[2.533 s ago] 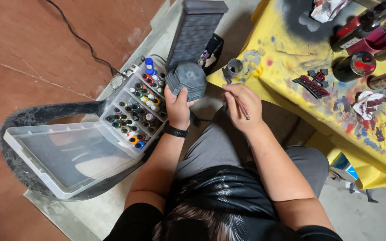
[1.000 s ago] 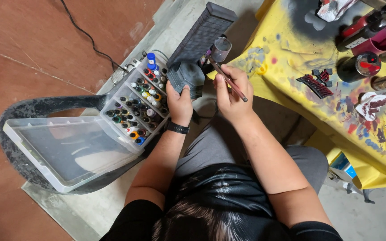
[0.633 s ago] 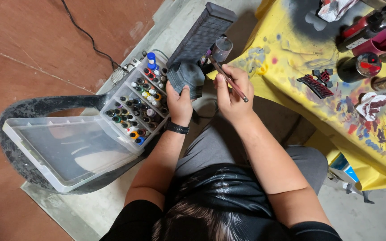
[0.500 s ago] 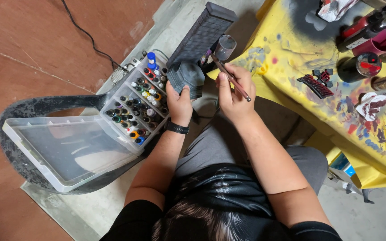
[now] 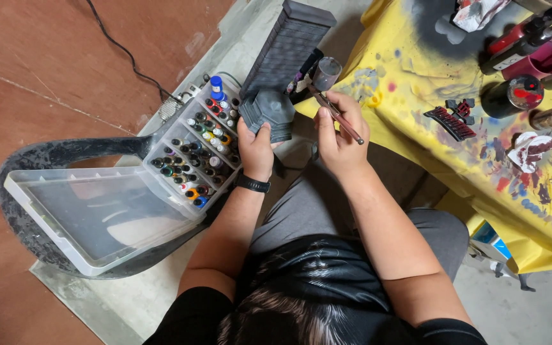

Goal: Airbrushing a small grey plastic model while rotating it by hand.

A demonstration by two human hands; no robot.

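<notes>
Head view, looking straight down on a seated person with dark hair at the bottom centre of the frame, wearing a black top and grey trousers.

The left hand point(image 5: 255, 145), just above centre, is clenched around the base of a dark grey model tower point(image 5: 282, 61), which slants up toward the top centre of the frame. The tower has a brick-textured shaft and a wider octagonal foot that rests in the palm. A black wristband point(image 5: 252, 184) sits on the left wrist.

The right hand point(image 5: 338, 131), just right of the left, grips an airbrush point(image 5: 330, 105) between fingers and thumb. Its thin stem runs diagonally, and its cup stands at the upper end, close to the tower's side. Whether the tip touches the tower cannot be told.

Left of centre, an open clear plastic case point(image 5: 107, 211) rests on a dark plastic chair point(image 5: 39, 160). Its lid lies flat toward the lower left; its tray, next to the left hand, holds rows of small paint bottles point(image 5: 196, 153) with coloured caps.

In the upper right, a table under a paint-spattered yellow cloth point(image 5: 429, 147) carries spray cans point(image 5: 522, 92), a stained rag point(image 5: 531, 150) and small dark red pieces point(image 5: 452, 118). A black cable point(image 5: 126, 54) crosses the reddish floor in the upper left.
</notes>
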